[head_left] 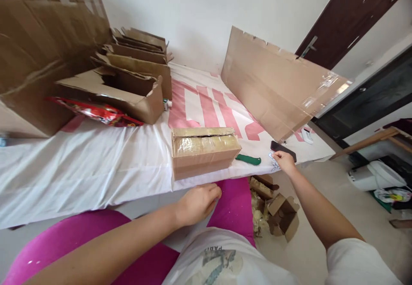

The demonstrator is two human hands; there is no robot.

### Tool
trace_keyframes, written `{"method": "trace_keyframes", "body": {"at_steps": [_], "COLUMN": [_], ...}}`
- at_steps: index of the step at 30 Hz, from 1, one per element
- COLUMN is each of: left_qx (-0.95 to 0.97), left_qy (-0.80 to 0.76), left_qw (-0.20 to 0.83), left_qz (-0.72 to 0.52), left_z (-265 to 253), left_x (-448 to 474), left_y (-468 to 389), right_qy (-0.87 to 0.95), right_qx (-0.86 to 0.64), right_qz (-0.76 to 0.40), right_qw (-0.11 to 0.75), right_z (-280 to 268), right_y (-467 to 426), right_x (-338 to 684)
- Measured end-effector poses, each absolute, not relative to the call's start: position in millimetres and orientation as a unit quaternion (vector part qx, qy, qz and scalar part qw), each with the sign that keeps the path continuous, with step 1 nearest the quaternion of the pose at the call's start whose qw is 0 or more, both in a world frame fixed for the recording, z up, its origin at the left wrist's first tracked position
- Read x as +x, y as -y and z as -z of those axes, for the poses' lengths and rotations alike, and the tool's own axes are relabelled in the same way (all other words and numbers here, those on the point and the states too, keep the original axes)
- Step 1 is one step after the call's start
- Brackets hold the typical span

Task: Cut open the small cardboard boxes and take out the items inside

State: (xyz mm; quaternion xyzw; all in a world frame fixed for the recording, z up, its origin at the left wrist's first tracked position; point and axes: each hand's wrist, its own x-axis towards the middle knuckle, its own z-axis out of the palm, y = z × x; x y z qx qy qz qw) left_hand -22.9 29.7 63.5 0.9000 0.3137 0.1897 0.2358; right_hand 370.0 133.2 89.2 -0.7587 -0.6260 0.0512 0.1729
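Note:
My left hand (200,202) is closed over my lap, just in front of the table's edge, its fingers curled under so that anything inside is hidden. At the table's right end, my right hand (284,162) pinches a small blue-and-white piece (272,156), too small to read. Right behind these fingers lies a dark phone (286,150). Between the two hands, a green-handled tool (248,159) rests flat on the cloth, its kind unclear. A closed, taped cardboard box (206,154) sits near the front edge, beyond my left hand and touching neither hand.
Opened cardboard boxes (141,64) stand in a row at the back left, with a red packet (99,113) before them. A large cardboard sheet (273,79) leans at the back right, near a small white device (307,135). Torn cardboard (283,216) lies on the floor.

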Motion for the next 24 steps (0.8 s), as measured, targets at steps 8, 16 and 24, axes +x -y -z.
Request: {"method": "trace_keyframes", "body": {"at_steps": [8, 16, 24], "left_qx": [0.97, 0.88, 0.642], "left_qy": [-0.195, -0.119, -0.447], "left_qw": [0.056, -0.171, -0.028], "left_qz": [-0.132, -0.428, -0.622], "left_z": [-24.5, -58.2, -75.9], "left_x": [-25.1, -60.5, -107.1], "left_y": [-33.5, -28.3, -65.7], "right_qy": [0.605, 0.615, 0.752], "right_qx": [-0.794, -0.786, -0.594], "right_qz": [-0.059, 0.039, -0.019], "right_qw": [-0.015, -0.036, 0.286], "right_z": [-73.5, -75.1, -110.8], "right_y": [-151.5, -147.5, -158.7], "right_x": [402.8, 401.9, 329.1]}}
